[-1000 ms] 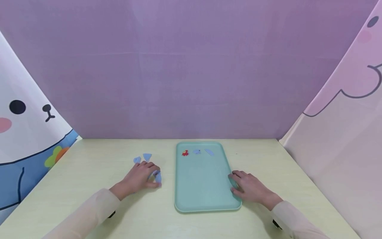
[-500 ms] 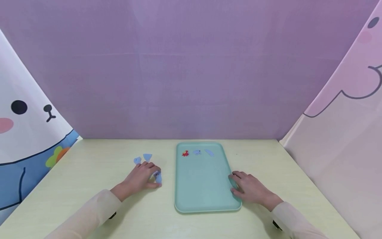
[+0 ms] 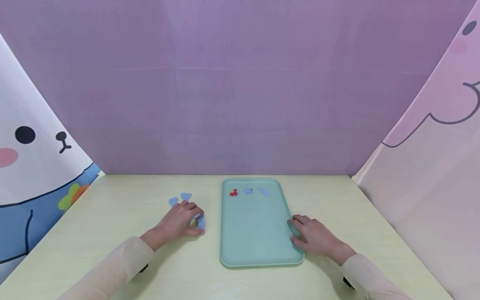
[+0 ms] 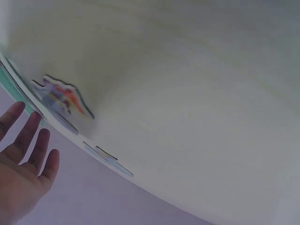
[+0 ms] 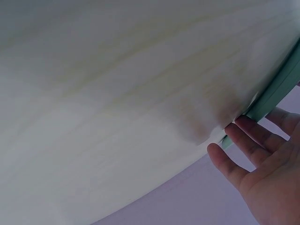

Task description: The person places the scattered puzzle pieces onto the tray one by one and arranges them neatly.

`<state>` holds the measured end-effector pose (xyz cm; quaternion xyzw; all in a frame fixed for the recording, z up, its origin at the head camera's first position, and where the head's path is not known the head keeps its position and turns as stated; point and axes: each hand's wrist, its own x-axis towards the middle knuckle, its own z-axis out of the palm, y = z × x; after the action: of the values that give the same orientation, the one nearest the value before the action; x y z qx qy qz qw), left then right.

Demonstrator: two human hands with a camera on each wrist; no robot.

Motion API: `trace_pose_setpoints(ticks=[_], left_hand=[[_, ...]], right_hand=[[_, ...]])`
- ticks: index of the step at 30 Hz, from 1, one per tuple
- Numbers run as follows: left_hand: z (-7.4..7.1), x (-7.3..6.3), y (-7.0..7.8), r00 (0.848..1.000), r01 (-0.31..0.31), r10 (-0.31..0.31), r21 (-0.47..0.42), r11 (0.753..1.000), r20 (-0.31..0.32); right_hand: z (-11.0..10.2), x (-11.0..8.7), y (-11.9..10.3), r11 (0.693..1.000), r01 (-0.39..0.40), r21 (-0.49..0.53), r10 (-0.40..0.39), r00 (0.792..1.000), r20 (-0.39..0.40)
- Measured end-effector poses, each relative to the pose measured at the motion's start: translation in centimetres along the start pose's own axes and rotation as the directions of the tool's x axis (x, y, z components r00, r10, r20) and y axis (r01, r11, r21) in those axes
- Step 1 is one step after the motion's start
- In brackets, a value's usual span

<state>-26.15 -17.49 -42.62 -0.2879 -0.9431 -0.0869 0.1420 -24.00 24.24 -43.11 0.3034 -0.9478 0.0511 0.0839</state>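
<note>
My left hand [image 3: 176,221] is over the table at the left of the tray. Its thumb and index finger hold a pale blue puzzle piece [image 3: 201,223] with some printing on it. In the left wrist view, a colourful striped piece [image 4: 68,96] lies near the fingertips. Just beyond the left fingers in the head view are two more pale blue pieces [image 3: 186,196]. My right hand [image 3: 315,236] rests on the right rim of a mint green tray [image 3: 258,233], its fingers fairly straight in the right wrist view. What lies beneath the left palm is mostly hidden.
Along the tray's far end sit a red and yellow piece [image 3: 233,193], a small pale blue piece [image 3: 248,191] and a long pale blue piece [image 3: 263,191]. A purple curtain [image 3: 240,104] hangs behind the pale table [image 3: 123,208]. Printed cloths flank both sides.
My left hand has shifted very slightly right, and the pale blue puzzle piece between thumb and finger has shifted with it. The right hand and the tray stay as they were.
</note>
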Motion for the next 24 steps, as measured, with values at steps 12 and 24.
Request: trace_pose_setpoints(ticks=[12, 24], left_hand=[[-0.2, 1.3, 0.5, 0.998, -0.041, 0.04, -0.017, 0.999, -0.046], [0.1, 3.6, 1.9, 0.995, -0.087, 0.086, -0.018, 0.996, -0.059]], right_hand=[[0.0, 0.0, -0.1, 1.0, 0.004, 0.001, -0.004, 1.0, -0.002], [-0.4, 0.0, -0.4, 1.0, -0.001, 0.005, 0.001, 1.0, 0.006]])
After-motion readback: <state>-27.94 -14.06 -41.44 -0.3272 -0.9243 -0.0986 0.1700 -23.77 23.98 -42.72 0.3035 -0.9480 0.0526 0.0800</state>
